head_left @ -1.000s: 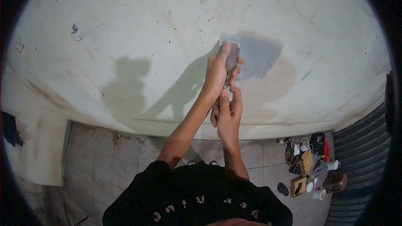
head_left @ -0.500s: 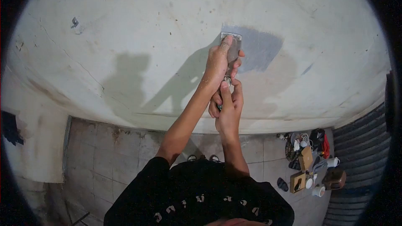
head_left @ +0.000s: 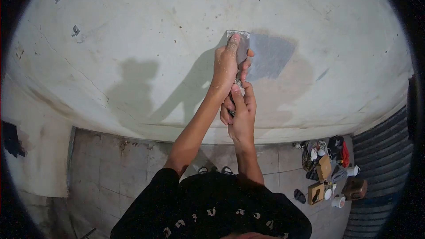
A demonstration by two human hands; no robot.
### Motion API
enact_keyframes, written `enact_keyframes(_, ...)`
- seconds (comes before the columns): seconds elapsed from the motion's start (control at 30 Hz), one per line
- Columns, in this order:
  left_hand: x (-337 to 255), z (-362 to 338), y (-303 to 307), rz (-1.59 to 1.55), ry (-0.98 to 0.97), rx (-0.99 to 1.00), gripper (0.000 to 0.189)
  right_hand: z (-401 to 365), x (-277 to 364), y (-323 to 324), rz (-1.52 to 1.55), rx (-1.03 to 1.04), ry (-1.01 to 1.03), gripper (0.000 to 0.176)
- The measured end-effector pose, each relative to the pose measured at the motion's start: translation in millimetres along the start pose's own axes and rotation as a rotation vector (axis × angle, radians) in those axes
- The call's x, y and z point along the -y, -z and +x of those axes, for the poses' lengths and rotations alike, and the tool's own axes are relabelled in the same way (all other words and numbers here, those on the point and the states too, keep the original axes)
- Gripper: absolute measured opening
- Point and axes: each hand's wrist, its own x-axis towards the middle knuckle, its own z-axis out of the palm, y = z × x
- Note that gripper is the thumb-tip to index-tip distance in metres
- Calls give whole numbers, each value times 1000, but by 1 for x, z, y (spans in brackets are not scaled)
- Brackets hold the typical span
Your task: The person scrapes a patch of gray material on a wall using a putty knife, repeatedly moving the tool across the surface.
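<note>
Flat against the pale wall is the blade of a scraper, its top edge crusted with white. My left hand grips the blade part, thumb pressed along its face and fingertips showing at the right side. Just below, my right hand is closed round the scraper's handle, which is mostly hidden by the fingers. A grey patch of wall lies directly right of the blade. Pale dust speckles my left hand and wrist.
Cracks and small chipped spots mark the wall at the left. On the tiled floor at the right are cardboard boxes, white tubs, a sandal and a brown container, beside a ribbed shutter.
Both hands' scraper blade has shifted a little left along the wall, and my left hand moved with it. More of the grey patch's left side now shows.
</note>
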Motion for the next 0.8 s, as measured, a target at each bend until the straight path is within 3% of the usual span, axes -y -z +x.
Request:
enact_keyframes(0.53, 5, -5, -5, -3, 27, -4, 59, -2, 8, 4, 41, -13, -49, 15)
enact_keyframes(0.63, 7, -5, -6, -4, 22, -20, 60, -9, 11, 9, 60, -48, -136, 16)
enact_keyframes(0.8, 3, -4, -8, 19, 3, -22, 60, -7, 17, 4, 12, -9, -73, 18)
